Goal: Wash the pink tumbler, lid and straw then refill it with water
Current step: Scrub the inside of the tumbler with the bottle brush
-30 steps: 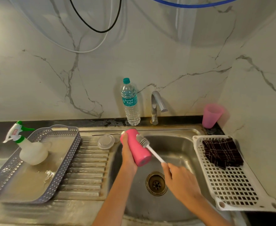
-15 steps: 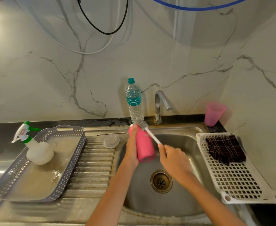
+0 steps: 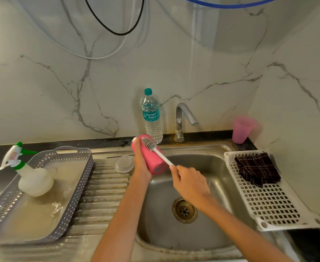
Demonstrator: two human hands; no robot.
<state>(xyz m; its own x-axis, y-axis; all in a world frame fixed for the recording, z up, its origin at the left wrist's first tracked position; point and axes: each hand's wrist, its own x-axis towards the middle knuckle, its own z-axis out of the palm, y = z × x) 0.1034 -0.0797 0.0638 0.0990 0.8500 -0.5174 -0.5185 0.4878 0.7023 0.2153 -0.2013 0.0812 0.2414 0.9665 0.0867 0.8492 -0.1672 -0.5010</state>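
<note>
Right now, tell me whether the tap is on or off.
Off, as far as shows: no stream falls from the tap spout, and the sink below it shows no splash.

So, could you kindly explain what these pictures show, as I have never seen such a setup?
There is no machine: a person wears a camera on the head, so this one view looks forward and down at their own two bare hands over a steel sink. The left hand grips the pink tumbler, tilted above the basin; the right hand holds a white-handled brush with its bristles against the tumbler. On the draining board lies the clear lid, with a thin rod behind it, perhaps the straw. A grey tray holds a spray bottle; a white rack holds a dark cloth. A water bottle, tap and pink cup stand at the wall.
</note>
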